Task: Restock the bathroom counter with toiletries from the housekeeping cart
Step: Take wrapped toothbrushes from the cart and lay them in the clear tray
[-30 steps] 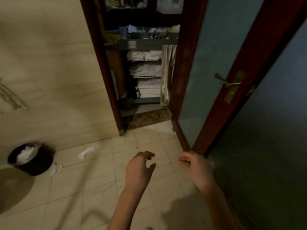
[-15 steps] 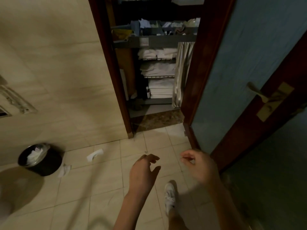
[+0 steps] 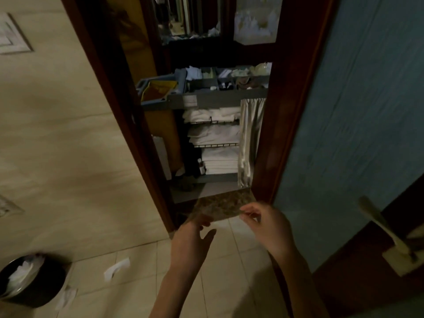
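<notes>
Hands hang in front of us above the tiled floor: our left hand has its fingers loosely bent and the thumb apart, our right hand has its fingers loosely curled with the thumb near the forefinger, and we see nothing held in either. They are near each other but not touching. Beyond them, through the doorway, stands the housekeeping cart, well apart from our hands. Its top tray holds the toiletries, small items too dim for us to tell apart. A yellow bag sits at the cart's left end. Below the tray, folded white towels fill three shelves, with a pale curtain hanging to their right. The blue door stands open on our right, its handle near our right forearm. At the lower left a dark bin holds white paper, and paper scraps lie on the tiles near it
</notes>
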A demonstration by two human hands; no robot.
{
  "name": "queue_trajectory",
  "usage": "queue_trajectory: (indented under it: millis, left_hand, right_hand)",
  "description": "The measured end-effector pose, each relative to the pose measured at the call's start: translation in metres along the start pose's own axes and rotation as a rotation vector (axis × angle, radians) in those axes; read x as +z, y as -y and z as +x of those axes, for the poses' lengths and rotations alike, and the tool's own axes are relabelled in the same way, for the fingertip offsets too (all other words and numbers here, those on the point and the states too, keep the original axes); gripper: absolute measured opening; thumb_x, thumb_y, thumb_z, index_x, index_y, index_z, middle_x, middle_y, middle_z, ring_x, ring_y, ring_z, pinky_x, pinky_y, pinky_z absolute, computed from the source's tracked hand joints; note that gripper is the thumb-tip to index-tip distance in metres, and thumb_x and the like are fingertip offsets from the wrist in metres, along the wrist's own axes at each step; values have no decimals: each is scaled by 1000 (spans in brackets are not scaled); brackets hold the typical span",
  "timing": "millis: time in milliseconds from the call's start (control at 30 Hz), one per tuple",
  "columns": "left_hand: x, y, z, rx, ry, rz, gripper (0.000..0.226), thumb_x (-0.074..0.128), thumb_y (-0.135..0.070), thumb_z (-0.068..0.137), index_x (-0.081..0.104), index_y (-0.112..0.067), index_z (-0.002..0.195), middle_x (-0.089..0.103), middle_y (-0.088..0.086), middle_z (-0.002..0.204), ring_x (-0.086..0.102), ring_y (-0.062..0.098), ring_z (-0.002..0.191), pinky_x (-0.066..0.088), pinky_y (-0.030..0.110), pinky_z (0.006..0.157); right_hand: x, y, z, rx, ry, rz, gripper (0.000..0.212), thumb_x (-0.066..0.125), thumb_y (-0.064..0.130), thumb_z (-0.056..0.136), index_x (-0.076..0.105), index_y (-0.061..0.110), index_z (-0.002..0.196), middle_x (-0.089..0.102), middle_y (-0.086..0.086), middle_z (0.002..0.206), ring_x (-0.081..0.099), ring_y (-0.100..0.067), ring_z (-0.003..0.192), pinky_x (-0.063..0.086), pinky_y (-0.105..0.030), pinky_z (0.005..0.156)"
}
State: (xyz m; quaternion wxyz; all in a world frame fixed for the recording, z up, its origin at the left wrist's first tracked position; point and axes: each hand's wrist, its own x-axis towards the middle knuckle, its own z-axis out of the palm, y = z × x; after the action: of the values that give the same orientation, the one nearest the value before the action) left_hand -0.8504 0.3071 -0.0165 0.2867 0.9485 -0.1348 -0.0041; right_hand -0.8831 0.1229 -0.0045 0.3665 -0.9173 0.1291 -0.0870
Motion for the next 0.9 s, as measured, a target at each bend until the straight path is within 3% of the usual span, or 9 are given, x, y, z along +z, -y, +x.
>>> queue_trajectory:
  millis: [200,433,600,767,900]
  left_hand:
    - [21,-10,38,-25,72,-28,23,66,-36,86,61,-36,108,59,-22,98,52,-5,86,37,9,70]
    - [34,-3,103,-50,89,-19,19,63,-36,88,59,-35,106,57,-21,98,50,-6,85,34,10,68]
    - [48,8,168,-58,104,-31,24,63,-40,87,64,-30,109,65,-15,105,61,2,94,50,21,80]
    - [39,16,262,-25,81,-70,27,64,-31,87,67,-25,113,70,-2,107,64,17,100,48,28,79]
    - [21,27,336,-20,32,-175,24,67,-27,86,67,-29,110,68,-10,106,64,6,93,49,22,79]
  right_hand:
    - [13,-19,43,33,125,-30,18,63,36,90,66,32,107,66,17,103,56,4,91,35,-4,68]
    - [20,-36,101,54,114,-5,17,67,34,87,69,28,103,66,17,94,59,1,85,41,-8,71]
    - [27,-41,161,70,116,-2,15,66,33,88,68,28,102,57,24,84,54,7,79,38,-4,70]
    - [30,-25,246,77,127,-42,16,62,33,90,67,29,104,63,18,94,61,-2,91,50,-28,89]
    - [33,-2,321,34,59,-98,11,64,31,90,67,31,100,59,22,91,57,5,85,45,-14,84]
